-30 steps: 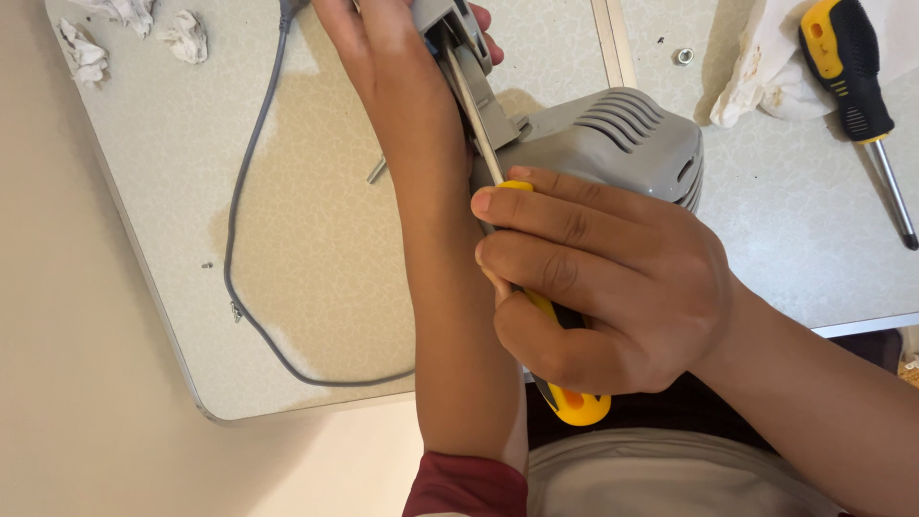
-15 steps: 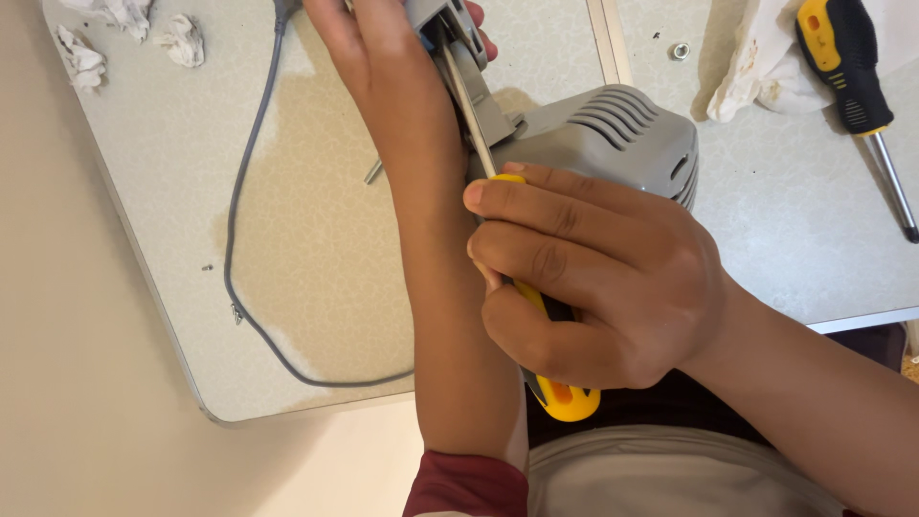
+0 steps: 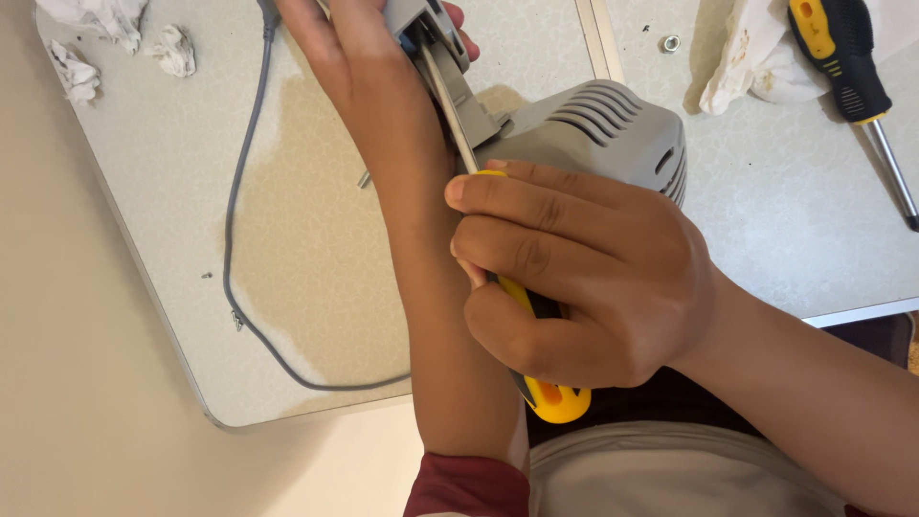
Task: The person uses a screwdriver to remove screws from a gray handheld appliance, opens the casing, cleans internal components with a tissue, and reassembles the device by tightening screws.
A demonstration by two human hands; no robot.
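My right hand (image 3: 584, 278) is wrapped around the yellow and black handle of a screwdriver (image 3: 550, 397). Its metal shaft runs up and left into the narrow end of a grey plastic appliance (image 3: 593, 129) with vent slots. My left hand (image 3: 354, 48) grips that narrow end at the top edge of the view, with my forearm running down the middle. The screwdriver tip is hidden inside the grey part.
A grey cord (image 3: 244, 191) loops over the light speckled table (image 3: 306, 287). A second yellow and black screwdriver (image 3: 847, 57) lies at the top right beside a white cloth (image 3: 756, 62). A small nut (image 3: 670, 42) and crumpled tissue bits (image 3: 172, 48) lie near the far edge.
The view has shifted slightly; both hands and the screwdriver keep their hold on the grey appliance, sitting a touch higher in the picture.
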